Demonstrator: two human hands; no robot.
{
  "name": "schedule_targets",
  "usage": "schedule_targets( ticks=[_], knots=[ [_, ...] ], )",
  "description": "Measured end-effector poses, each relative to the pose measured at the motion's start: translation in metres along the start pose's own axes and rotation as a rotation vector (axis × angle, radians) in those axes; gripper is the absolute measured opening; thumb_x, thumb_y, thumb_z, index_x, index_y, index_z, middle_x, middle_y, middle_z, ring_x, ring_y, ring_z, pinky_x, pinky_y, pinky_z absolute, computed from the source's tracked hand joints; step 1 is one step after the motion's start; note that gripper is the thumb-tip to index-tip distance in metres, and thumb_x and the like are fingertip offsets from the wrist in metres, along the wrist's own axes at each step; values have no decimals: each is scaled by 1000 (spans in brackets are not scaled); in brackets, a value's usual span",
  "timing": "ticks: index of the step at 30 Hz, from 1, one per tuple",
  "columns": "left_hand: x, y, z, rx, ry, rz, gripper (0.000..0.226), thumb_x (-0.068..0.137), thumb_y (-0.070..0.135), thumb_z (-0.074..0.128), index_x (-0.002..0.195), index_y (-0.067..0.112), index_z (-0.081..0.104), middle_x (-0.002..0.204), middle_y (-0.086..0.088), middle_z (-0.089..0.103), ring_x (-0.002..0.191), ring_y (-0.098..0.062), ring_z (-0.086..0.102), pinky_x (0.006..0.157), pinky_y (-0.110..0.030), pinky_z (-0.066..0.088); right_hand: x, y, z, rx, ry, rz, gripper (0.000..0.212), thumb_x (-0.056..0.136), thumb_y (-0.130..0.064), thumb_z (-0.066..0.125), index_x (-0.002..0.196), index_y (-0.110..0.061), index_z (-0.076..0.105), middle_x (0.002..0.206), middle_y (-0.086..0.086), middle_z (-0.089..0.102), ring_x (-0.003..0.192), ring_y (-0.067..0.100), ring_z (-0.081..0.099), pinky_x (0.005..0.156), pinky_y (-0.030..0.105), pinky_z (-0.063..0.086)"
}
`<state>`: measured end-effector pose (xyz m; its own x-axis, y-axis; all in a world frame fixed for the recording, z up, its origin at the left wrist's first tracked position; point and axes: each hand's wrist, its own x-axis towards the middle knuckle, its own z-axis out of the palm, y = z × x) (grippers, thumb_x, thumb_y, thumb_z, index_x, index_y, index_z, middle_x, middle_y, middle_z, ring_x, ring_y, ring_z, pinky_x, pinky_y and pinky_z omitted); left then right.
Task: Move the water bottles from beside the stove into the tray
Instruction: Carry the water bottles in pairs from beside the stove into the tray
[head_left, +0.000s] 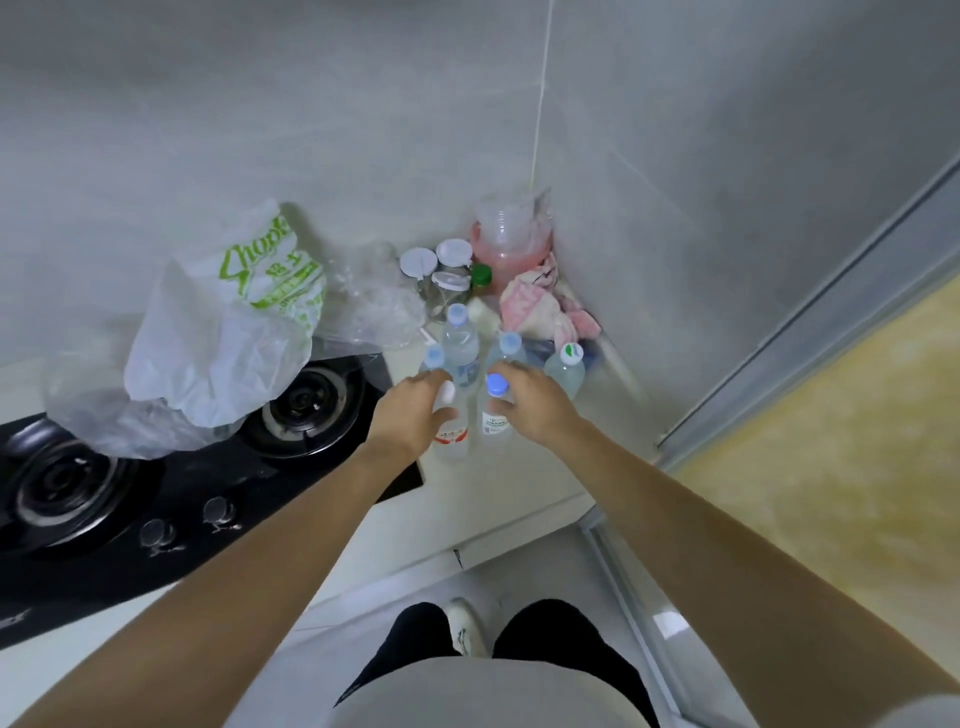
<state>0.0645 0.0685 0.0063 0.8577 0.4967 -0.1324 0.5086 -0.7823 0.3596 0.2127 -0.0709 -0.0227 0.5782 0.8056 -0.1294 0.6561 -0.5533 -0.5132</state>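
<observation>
Several clear water bottles stand on the white counter (524, 483) right of the black stove (171, 499). My left hand (410, 413) wraps around a white-capped bottle with a red label (451, 434). My right hand (532, 402) closes on a blue-capped bottle with a white label (493, 421). Behind them stand a tall blue-capped bottle (460, 345), two shorter blue-capped ones (434, 357) (510, 344) and a bottle with a white and green cap (569, 366). No tray is in view.
A white plastic bag with green print (234, 332) and clear bags lie over the stove's back burner. Small jars with white lids (436, 267), a pink-filled jar (511, 239) and a pink cloth (540, 306) crowd the wall corner. Yellow floor lies at right.
</observation>
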Motion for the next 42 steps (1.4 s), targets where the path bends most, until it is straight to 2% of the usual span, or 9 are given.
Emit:
schedule_targets(
  ticks=[3, 7, 14, 18, 25, 30, 33, 36, 42],
  knots=[
    [1, 6, 0, 8, -4, -57, 33, 95, 37, 70, 118, 16, 57, 108, -8, 70, 96, -34, 65, 71, -36, 44, 5, 3, -2, 26, 20, -35, 29, 91, -24, 75, 105, -6, 56, 103, 11, 66, 96, 38, 63, 75, 44, 48],
    [-18, 6, 1, 7, 27, -123, 35, 94, 36, 70, 120, 18, 58, 105, -6, 71, 95, -34, 67, 71, -37, 47, -1, 5, -7, 37, -1, -114, 27, 92, -20, 73, 94, -13, 48, 92, 6, 59, 90, 37, 62, 71, 42, 44],
    [-77, 21, -15, -38, 153, -283, 31, 92, 39, 73, 114, 21, 61, 102, -2, 71, 94, -29, 66, 73, -38, 50, -17, -11, -45, 51, -61, -325, 27, 94, -29, 71, 105, -12, 53, 103, 7, 67, 97, 34, 64, 76, 43, 51],
    [-121, 25, -42, -54, 234, -396, 33, 94, 42, 70, 116, 19, 59, 97, -3, 68, 89, -30, 64, 72, -40, 51, -26, -49, -67, -5, -105, -495, 30, 97, -41, 68, 104, -18, 49, 97, 5, 64, 92, 30, 59, 68, 37, 37],
    [-242, 11, -98, -80, 422, -577, 32, 93, 40, 72, 116, 25, 57, 98, -1, 70, 88, -25, 65, 75, -45, 57, -60, -164, -70, 16, -229, -802, 33, 97, -43, 65, 99, -15, 49, 78, -11, 47, 82, 24, 51, 66, 38, 36],
    [-360, -10, -124, -50, 571, -750, 32, 96, 42, 70, 120, 24, 58, 105, -2, 73, 91, -26, 66, 76, -46, 57, -111, -263, -38, 110, -376, -972, 26, 98, -42, 64, 100, -19, 52, 81, -10, 52, 78, 18, 50, 62, 31, 37],
    [-444, -25, -127, -66, 651, -864, 32, 97, 43, 69, 118, 21, 59, 110, -1, 72, 95, -25, 64, 75, -41, 53, -156, -325, -7, 142, -473, -1058, 24, 96, -45, 64, 99, -23, 54, 87, -9, 57, 82, 16, 54, 73, 36, 46],
    [-530, -41, -125, -48, 670, -976, 31, 96, 46, 68, 115, 24, 57, 111, 0, 71, 95, -25, 63, 77, -43, 54, -212, -389, 30, 157, -552, -1143, 28, 95, -45, 65, 98, -19, 55, 90, -2, 61, 85, 23, 57, 78, 43, 50],
    [-703, -70, -126, -5, 700, -1130, 29, 95, 45, 69, 109, 22, 58, 107, -1, 70, 90, -24, 62, 72, -42, 53, -340, -506, 116, 166, -699, -1294, 23, 95, -45, 66, 104, -25, 59, 102, -3, 65, 96, 21, 63, 81, 40, 54]
  ],
)
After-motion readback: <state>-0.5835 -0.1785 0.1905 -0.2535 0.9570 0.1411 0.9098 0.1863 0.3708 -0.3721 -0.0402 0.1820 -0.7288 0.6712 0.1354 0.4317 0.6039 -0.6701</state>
